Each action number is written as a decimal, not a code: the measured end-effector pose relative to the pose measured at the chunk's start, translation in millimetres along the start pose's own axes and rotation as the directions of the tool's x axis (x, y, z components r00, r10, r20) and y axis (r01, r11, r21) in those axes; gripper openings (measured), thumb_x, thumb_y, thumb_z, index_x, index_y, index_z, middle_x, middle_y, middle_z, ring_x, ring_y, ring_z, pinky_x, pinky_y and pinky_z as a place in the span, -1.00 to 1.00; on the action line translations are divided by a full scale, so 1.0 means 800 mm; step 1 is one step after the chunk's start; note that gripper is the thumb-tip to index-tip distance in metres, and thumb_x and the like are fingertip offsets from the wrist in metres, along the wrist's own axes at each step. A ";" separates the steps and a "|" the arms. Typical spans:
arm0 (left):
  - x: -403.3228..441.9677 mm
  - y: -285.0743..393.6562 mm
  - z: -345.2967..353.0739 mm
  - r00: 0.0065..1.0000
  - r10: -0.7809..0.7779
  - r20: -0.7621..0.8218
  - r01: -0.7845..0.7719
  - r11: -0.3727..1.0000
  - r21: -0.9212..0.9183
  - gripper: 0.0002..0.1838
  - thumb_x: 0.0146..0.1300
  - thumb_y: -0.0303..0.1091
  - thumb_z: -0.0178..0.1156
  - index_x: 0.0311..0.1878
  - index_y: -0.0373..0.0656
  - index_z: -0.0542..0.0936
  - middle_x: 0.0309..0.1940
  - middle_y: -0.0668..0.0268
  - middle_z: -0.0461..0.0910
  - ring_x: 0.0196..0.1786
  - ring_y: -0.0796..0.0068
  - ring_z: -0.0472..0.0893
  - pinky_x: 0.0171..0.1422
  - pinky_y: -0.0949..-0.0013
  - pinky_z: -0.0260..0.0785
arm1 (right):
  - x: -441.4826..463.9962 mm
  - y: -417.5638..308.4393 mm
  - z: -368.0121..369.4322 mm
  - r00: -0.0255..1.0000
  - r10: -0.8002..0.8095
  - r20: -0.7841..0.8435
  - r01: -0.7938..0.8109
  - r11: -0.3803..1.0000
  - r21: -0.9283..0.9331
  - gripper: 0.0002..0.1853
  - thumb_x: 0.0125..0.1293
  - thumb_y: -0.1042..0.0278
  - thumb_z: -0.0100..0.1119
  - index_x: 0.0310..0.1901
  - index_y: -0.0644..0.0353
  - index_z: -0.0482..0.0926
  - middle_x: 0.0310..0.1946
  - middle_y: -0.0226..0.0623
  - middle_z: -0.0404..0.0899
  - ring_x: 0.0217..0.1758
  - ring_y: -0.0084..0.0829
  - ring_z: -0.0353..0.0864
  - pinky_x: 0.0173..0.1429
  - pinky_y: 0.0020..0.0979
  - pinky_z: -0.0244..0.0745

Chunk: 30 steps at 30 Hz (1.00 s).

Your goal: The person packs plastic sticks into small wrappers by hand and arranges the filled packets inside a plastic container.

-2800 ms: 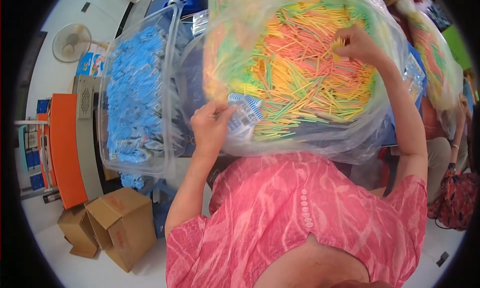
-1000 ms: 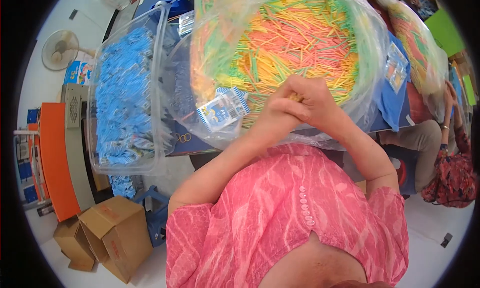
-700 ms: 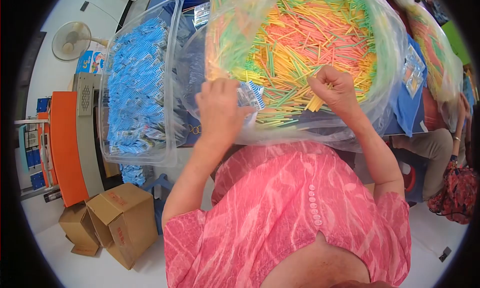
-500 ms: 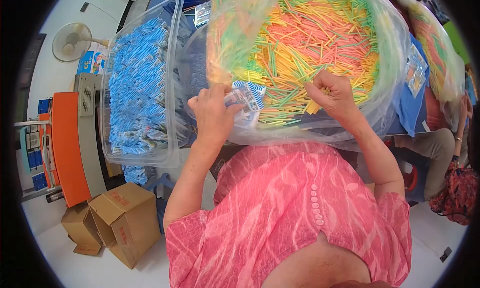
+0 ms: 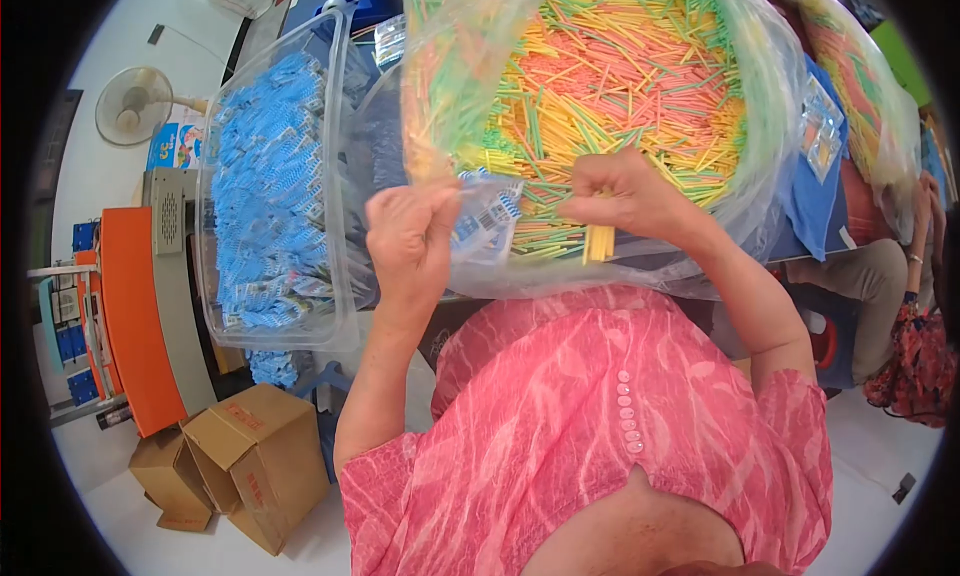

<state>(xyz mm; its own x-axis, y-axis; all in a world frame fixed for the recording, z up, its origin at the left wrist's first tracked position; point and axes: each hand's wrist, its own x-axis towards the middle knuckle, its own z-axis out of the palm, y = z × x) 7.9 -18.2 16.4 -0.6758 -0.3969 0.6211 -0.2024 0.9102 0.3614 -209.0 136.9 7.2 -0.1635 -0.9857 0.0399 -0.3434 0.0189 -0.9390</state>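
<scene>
Pinched in my left hand [image 5: 408, 238] is a small clear plastic packet [image 5: 487, 221] with blue-and-white print, held over the near left edge of the large bag. My right hand [image 5: 632, 198] is closed around a small bunch of yellow straw-like sticks [image 5: 600, 244], their ends pointing down below the fingers. It is just right of the packet, apart from it. Behind both hands lies a heap of thin short sticks [image 5: 620, 71] in pink, yellow, orange and green, inside a large clear plastic bag [image 5: 775, 86] with its mouth spread open.
To the left stands a clear plastic bin [image 5: 338, 176] full of blue packets [image 5: 270, 186]. Cardboard boxes [image 5: 255, 456] sit on the floor at lower left. A blue cloth [image 5: 815, 206] hangs at the right, near another bag of sticks [image 5: 860, 66] and a seated person [image 5: 860, 291].
My right hand has moved left towards the packet with the yellow sticks, which now point downward. My left hand has shifted slightly, turning and tightening its grip on the packet.
</scene>
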 end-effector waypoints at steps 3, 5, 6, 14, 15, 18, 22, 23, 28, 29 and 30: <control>0.003 0.022 0.006 0.864 -0.349 0.362 0.476 0.801 -0.363 -0.92 0.23 -0.43 0.27 -0.25 -0.19 0.65 -0.34 0.33 0.68 -0.24 0.52 0.62 -0.13 0.41 0.35 | 0.011 -0.014 -0.005 0.996 -0.001 0.094 0.002 1.000 -0.005 -0.65 0.14 0.28 0.35 -0.56 0.24 0.36 -0.66 -0.53 0.25 -0.53 -0.69 0.20 -0.48 -0.48 0.14; 0.007 0.027 0.020 0.766 -0.336 0.548 0.642 0.458 -0.615 -0.87 0.33 -0.40 0.19 -0.19 -0.26 0.63 -0.35 0.42 0.65 -0.28 0.68 0.55 -0.29 0.53 0.34 | 0.009 -0.017 -0.008 0.991 0.011 0.132 -0.008 1.000 -0.020 -0.62 0.16 0.23 0.35 -0.56 0.26 0.36 -0.66 -0.54 0.24 -0.51 -0.69 0.19 -0.48 -0.46 0.14; 0.012 0.036 0.027 0.768 -0.328 0.551 0.639 0.457 -0.619 -0.87 0.33 -0.40 0.19 -0.19 -0.26 0.63 -0.35 0.42 0.65 -0.28 0.68 0.55 -0.29 0.53 0.34 | 0.004 -0.018 -0.007 0.996 -0.012 0.091 0.008 0.999 0.037 -0.63 0.13 0.28 0.36 -0.57 0.24 0.33 -0.66 -0.51 0.20 -0.54 -0.66 0.16 -0.49 -0.46 0.10; 0.016 0.051 0.069 0.726 -0.348 0.592 0.680 0.245 -0.691 -0.83 0.34 -0.40 0.19 -0.15 -0.32 0.65 -0.36 0.42 0.65 -0.31 0.76 0.54 -0.22 0.63 0.39 | -0.033 0.009 -0.029 0.983 -0.084 -0.166 0.044 0.972 -0.232 -0.66 0.12 0.32 0.34 -0.59 0.23 0.36 -0.71 -0.35 0.29 -0.65 -0.53 0.28 -0.54 -0.38 0.18; 0.017 0.053 0.069 0.728 -0.347 0.591 0.679 0.244 -0.693 -0.83 0.34 -0.40 0.19 -0.15 -0.32 0.65 -0.36 0.42 0.65 -0.31 0.76 0.54 -0.22 0.63 0.39 | -0.039 0.030 -0.025 0.958 -0.211 -0.195 0.093 0.871 -0.482 -0.69 0.13 0.33 0.33 -0.58 0.23 0.39 -0.70 -0.31 0.35 -0.65 -0.45 0.34 -0.54 -0.35 0.23; 0.018 0.055 0.071 0.763 -0.379 0.524 0.627 0.236 -0.743 -0.85 0.28 -0.45 0.24 -0.16 -0.32 0.67 -0.33 0.40 0.67 -0.30 0.75 0.55 -0.23 0.64 0.39 | -0.053 0.062 -0.015 0.927 -0.357 -0.115 0.152 0.638 -0.755 -0.73 0.14 0.33 0.31 -0.57 0.23 0.44 -0.68 -0.24 0.42 -0.64 -0.30 0.39 -0.53 -0.31 0.30; 0.020 0.054 0.074 0.727 -0.351 0.590 0.666 0.148 -0.731 -0.84 0.23 -0.50 0.28 -0.14 -0.33 0.68 -0.30 0.37 0.68 -0.26 0.71 0.57 -0.17 0.60 0.42 | -0.050 0.043 -0.030 0.930 -0.244 -0.276 0.076 0.861 -0.502 -0.73 0.18 0.34 0.29 -0.58 0.20 0.45 -0.67 -0.37 0.43 -0.65 -0.45 0.36 -0.54 -0.41 0.27; 0.021 0.057 0.074 0.730 -0.334 0.596 0.662 0.130 -0.738 -0.84 0.23 -0.51 0.28 -0.14 -0.33 0.68 -0.29 0.35 0.68 -0.25 0.70 0.58 -0.15 0.59 0.43 | -0.045 0.023 -0.041 0.930 -0.237 -0.280 0.069 0.863 -0.501 -0.73 0.18 0.34 0.29 -0.58 0.20 0.45 -0.67 -0.37 0.43 -0.65 -0.45 0.36 -0.54 -0.41 0.27; 0.021 0.063 0.080 0.725 -0.269 0.634 0.683 0.156 -0.714 -0.83 0.23 -0.51 0.28 -0.12 -0.32 0.69 -0.29 0.36 0.68 -0.23 0.68 0.58 -0.12 0.56 0.43 | -0.019 -0.056 -0.063 0.960 0.034 -0.277 -0.001 0.993 0.119 -0.69 0.26 0.34 0.26 -0.59 0.15 0.40 -0.62 -0.67 0.33 -0.50 -0.83 0.28 -0.48 -0.61 0.10; 0.021 0.065 0.080 0.728 -0.250 0.638 0.681 0.160 -0.714 -0.83 0.22 -0.51 0.28 -0.13 -0.31 0.69 -0.29 0.36 0.68 -0.23 0.68 0.58 -0.12 0.56 0.43 | -0.014 -0.054 -0.060 0.960 0.040 -0.278 -0.008 0.993 0.114 -0.69 0.26 0.34 0.26 -0.59 0.15 0.40 -0.62 -0.67 0.33 -0.50 -0.83 0.28 -0.48 -0.61 0.10; 0.021 0.066 0.080 0.729 -0.248 0.638 0.680 0.153 -0.717 -0.83 0.22 -0.51 0.28 -0.13 -0.31 0.69 -0.29 0.36 0.68 -0.23 0.68 0.58 -0.12 0.56 0.43 | -0.009 -0.048 -0.057 0.962 0.040 -0.269 -0.007 0.992 0.122 -0.70 0.26 0.34 0.26 -0.59 0.16 0.41 -0.62 -0.66 0.34 -0.51 -0.82 0.28 -0.48 -0.61 0.10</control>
<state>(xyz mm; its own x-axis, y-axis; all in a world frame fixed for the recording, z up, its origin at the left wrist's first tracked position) -59.5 30.8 1.7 -0.8945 -0.4396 -0.0811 0.0174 -0.2154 0.9764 -236.8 150.7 58.9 -0.4201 -0.9027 0.0932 -0.2267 0.0049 -0.9740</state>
